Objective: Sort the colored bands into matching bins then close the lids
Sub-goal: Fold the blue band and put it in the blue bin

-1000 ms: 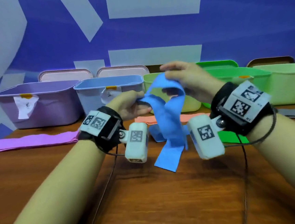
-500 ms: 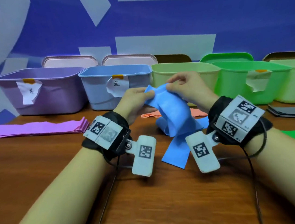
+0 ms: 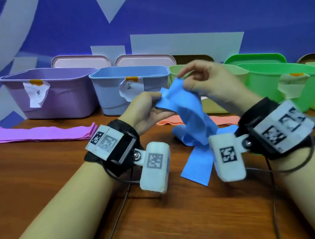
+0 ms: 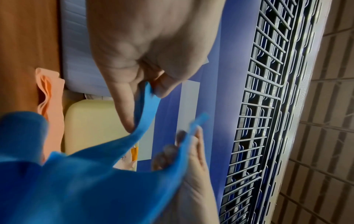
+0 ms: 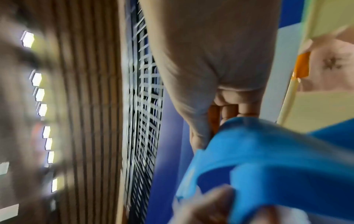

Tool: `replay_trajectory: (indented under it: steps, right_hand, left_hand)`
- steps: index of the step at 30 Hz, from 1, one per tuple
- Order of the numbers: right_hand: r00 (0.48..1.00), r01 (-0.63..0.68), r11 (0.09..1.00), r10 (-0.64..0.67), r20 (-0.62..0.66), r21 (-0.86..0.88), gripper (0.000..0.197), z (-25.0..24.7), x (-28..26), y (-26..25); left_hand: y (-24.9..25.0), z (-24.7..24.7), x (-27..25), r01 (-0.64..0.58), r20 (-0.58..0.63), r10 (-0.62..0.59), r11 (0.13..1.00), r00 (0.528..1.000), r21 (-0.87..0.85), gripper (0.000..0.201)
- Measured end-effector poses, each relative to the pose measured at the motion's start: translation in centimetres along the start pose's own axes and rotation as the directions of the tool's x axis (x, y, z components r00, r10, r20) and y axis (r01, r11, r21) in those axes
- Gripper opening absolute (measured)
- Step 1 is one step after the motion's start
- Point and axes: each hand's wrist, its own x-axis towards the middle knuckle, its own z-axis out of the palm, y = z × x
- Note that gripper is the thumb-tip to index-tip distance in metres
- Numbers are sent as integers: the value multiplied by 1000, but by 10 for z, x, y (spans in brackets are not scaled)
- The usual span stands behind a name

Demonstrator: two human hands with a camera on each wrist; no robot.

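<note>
One blue band (image 3: 188, 116) is in hand, held up above the bench (image 3: 161, 214) in front of the blue bin (image 3: 131, 95), its loose tail draping down to the wood. Left hand (image 3: 146, 110) pinches an upper corner between thumb and fingers; right hand (image 3: 206, 80) pinches the adjoining top edge a little higher, fingers curled over it. Band is twisted and crumpled between the two grips, not flat.

Judgement: the step is gathering or folding the band before dropping it in. To do it well, draw the held edges apart to take out the twist, gather the hanging tail so it cannot catch the rim, then lift over the open blue bin and release inside.

Purple bin (image 3: 55, 94) stands left of the blue, green bins (image 3: 283, 85) right; lids lean behind, none fitted. Purple bands (image 3: 40, 134) and orange bands (image 3: 227, 119) lie unsorted on the bench.
</note>
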Motion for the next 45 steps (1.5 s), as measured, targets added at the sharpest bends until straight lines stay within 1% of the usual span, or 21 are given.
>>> replay_trajectory:
  steps: [2, 6, 10, 14, 16, 20, 24, 25, 26, 27, 29, 31, 33, 35, 37, 38, 39, 41, 42, 43, 45]
  right_hand:
    - [1000, -25, 990, 25, -6, -136, 26, 10, 2, 11]
    - [999, -38, 978, 33, -31, -206, 25, 17, 3, 24]
    - [999, -5, 950, -9, -43, -311, 23, 21, 3, 26]
    - [995, 61, 906, -90, -50, -418, 22, 22, 3, 24]
    - [993, 70, 893, -103, -51, -445, 21, 22, 4, 24]
    - [996, 49, 901, -77, -47, -431, 21, 22, 3, 28]
    - [997, 11, 903, -41, -61, -429, 21, 25, 3, 28]
    - [997, 4, 900, -37, -68, -435, 20, 25, 3, 27]
    - [997, -7, 900, -30, -76, -437, 18, 25, 3, 24]
    - [996, -29, 906, -8, -84, -422, 18, 24, 4, 20]
    - [994, -98, 935, 74, -83, -340, 21, 19, 3, 11]
    - [990, -139, 969, 137, -26, -202, 22, 10, 0, -2]
    - [992, -109, 985, 116, 47, -136, 21, 1, -3, -15]
    - [991, -76, 988, 90, 97, -134, 19, -7, -6, -24]
    - [981, -69, 989, 91, 174, -130, 12, -14, -10, -30]
    - [972, -65, 991, 90, 217, -120, 9, -16, -14, -33]
    - [966, -50, 992, 77, 248, -114, 12, -18, -16, -34]
    - [960, -28, 992, 60, 273, -123, 20, -21, -20, -36]
    - [956, -27, 991, 64, 285, -131, 22, -22, -20, -37]
    - [946, -37, 987, 84, 312, -155, 26, -23, -20, -36]
    - [908, -65, 959, 170, 382, -275, 32, -22, -22, -34]
  left_hand:
    - [-2, 1, -1, 16, 28, -16, 1000, 999, 6, 24]
    - [-6, -1, -1, 17, 0, -17, 997, 1000, 69, 26]
    - [-7, -1, -2, 22, -16, -21, 991, 1000, 128, 28]
    - [-7, 1, -4, -30, -33, 38, 979, 999, 204, 23]
    - [-8, 2, -5, -56, -17, 63, 964, 998, 260, 22]
    - [-13, 2, -4, -109, 12, 116, 885, 993, 453, 19]
    - [-16, 3, -6, -133, -5, 157, 849, 988, 512, 21]
    - [-15, 4, -6, -157, -6, 191, 825, 982, 543, 21]
    - [-12, 4, -6, -200, 1, 249, 776, 969, 598, 22]
    - [-8, 4, -7, -251, 12, 328, 698, 944, 671, 24]
    - [7, 6, -10, -327, 32, 481, 544, 876, 773, 27]
    - [28, 12, -14, -349, 36, 526, 509, 849, 787, 20]
    - [50, 22, -19, -377, 82, 556, 441, 827, 814, 19]
    - [73, 34, -26, -441, 159, 629, 321, 761, 838, 19]
    - [93, 46, -35, -499, 212, 699, 236, 684, 834, 17]
    - [100, 50, -38, -517, 230, 705, 221, 670, 827, 17]
    - [106, 54, -40, -532, 247, 696, 225, 674, 817, 17]
    - [111, 60, -45, -549, 254, 676, 265, 692, 793, 19]
    - [112, 62, -47, -553, 242, 684, 278, 688, 786, 19]
    - [114, 62, -47, -553, 223, 702, 284, 676, 783, 19]
    - [117, 61, -49, -551, 184, 731, 299, 657, 779, 17]
